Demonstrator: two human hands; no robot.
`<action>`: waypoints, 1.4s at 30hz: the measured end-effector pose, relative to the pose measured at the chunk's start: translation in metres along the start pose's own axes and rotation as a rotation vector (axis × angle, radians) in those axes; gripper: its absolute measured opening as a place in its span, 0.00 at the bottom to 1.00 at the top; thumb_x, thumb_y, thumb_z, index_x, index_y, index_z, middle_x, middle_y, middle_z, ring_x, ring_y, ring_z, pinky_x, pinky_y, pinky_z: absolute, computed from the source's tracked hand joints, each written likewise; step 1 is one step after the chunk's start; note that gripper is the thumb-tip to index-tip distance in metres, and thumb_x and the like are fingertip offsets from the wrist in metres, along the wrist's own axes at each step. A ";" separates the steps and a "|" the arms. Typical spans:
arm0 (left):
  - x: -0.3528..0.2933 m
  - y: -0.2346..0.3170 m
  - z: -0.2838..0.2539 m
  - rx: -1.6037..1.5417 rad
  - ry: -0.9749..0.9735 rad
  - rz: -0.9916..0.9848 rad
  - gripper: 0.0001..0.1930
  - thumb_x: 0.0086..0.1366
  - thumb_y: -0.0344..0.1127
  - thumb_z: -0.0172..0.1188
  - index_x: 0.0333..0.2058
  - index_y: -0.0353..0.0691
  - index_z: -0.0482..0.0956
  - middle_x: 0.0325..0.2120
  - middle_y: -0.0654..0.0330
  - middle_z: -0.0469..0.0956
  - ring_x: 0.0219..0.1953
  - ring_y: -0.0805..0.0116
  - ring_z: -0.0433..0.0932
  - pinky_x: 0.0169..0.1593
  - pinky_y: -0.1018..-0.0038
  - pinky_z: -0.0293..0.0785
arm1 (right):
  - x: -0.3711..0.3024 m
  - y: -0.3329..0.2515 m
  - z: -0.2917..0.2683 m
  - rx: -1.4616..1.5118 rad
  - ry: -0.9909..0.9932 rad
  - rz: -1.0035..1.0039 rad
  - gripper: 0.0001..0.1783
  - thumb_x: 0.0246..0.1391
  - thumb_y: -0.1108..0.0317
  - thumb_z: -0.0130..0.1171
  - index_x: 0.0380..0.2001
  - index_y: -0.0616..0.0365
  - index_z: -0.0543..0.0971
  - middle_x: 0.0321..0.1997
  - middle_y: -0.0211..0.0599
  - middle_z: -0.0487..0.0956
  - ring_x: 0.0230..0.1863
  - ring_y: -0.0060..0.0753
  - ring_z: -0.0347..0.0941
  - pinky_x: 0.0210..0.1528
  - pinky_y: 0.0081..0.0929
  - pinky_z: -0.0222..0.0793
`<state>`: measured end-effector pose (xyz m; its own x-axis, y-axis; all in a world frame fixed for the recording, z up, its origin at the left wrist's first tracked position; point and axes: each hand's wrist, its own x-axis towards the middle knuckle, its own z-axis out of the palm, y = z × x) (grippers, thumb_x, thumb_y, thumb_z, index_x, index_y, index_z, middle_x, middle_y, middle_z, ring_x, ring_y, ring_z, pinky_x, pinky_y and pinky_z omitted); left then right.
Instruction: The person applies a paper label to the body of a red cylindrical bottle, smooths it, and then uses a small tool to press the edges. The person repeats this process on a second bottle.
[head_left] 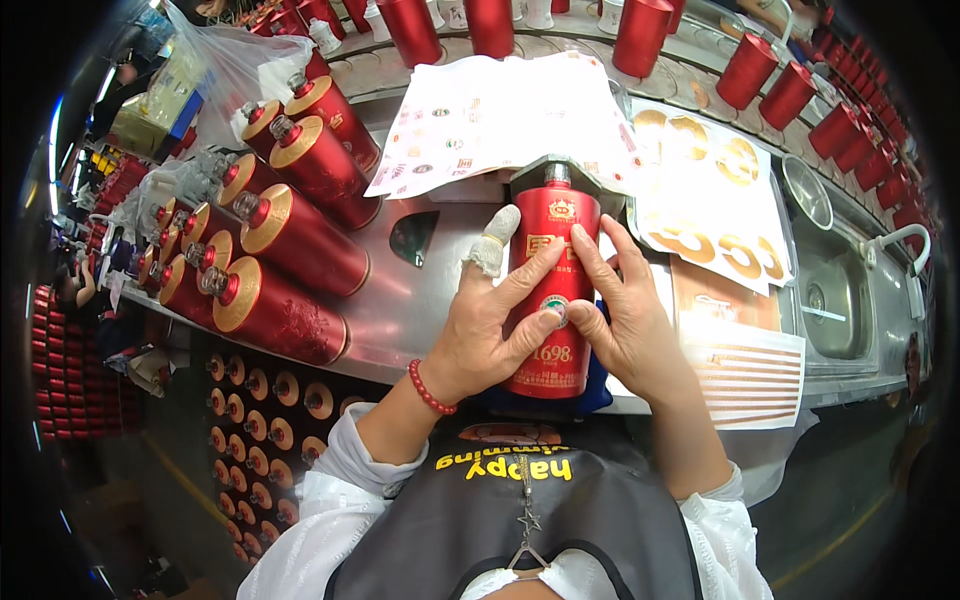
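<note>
A red bottle (552,352) with gold print and a small round green-and-white emblem lies in front of me, neck pointing away, its far end in a dark cradle (600,190). My left hand (462,335) rests against its left side, index finger and thumb on the printed face. Light wrappings cover one or more of this hand's fingers, and a red bead bracelet circles the wrist. From the right, my right hand (632,325) presses its thumb and fingertips to the bottle, thumb beside the emblem. Both hands bear on the bottle together.
Several red bottles with gold shoulders (290,230) stand at the left. Sticker sheets (500,110) lie beyond the bottle, gold decal sheets (700,190) and a striped sheet (750,375) to the right. A sink (840,300) is far right. A conveyor (690,100) carries red bottles behind.
</note>
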<state>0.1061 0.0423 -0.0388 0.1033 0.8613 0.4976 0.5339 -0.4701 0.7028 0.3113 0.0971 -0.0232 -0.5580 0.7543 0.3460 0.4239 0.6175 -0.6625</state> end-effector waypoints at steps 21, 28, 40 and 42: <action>-0.029 -0.014 -0.001 -0.314 -0.114 -0.159 0.51 0.65 0.64 0.60 0.73 0.36 0.50 0.72 0.40 0.48 0.75 0.46 0.45 0.74 0.57 0.39 | -0.030 0.022 0.006 0.270 -0.163 0.106 0.62 0.51 0.34 0.65 0.75 0.60 0.49 0.70 0.59 0.64 0.66 0.50 0.66 0.65 0.40 0.64; -0.029 -0.019 -0.005 -0.316 -0.177 -0.134 0.54 0.62 0.64 0.63 0.74 0.36 0.46 0.73 0.39 0.46 0.76 0.46 0.41 0.75 0.57 0.36 | -0.027 0.022 0.001 0.383 -0.234 0.210 0.73 0.38 0.26 0.69 0.76 0.59 0.47 0.72 0.55 0.63 0.68 0.47 0.63 0.69 0.41 0.59; -0.029 -0.017 -0.011 -0.237 -0.251 -0.119 0.58 0.60 0.66 0.63 0.74 0.36 0.42 0.74 0.38 0.40 0.77 0.44 0.38 0.75 0.57 0.35 | -0.026 0.028 0.000 0.363 -0.260 0.147 0.77 0.33 0.27 0.72 0.76 0.59 0.45 0.72 0.59 0.61 0.74 0.51 0.57 0.72 0.42 0.56; -0.029 -0.017 -0.010 -0.218 -0.247 -0.106 0.59 0.60 0.67 0.63 0.74 0.36 0.42 0.74 0.37 0.40 0.77 0.43 0.37 0.75 0.56 0.35 | -0.028 0.029 0.003 0.338 -0.242 0.139 0.77 0.33 0.31 0.74 0.76 0.59 0.45 0.72 0.58 0.61 0.73 0.50 0.57 0.71 0.42 0.57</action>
<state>0.0856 0.0236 -0.0597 0.2716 0.9155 0.2968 0.3631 -0.3831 0.8494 0.3372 0.0927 -0.0540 -0.6799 0.7265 0.0992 0.2722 0.3757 -0.8859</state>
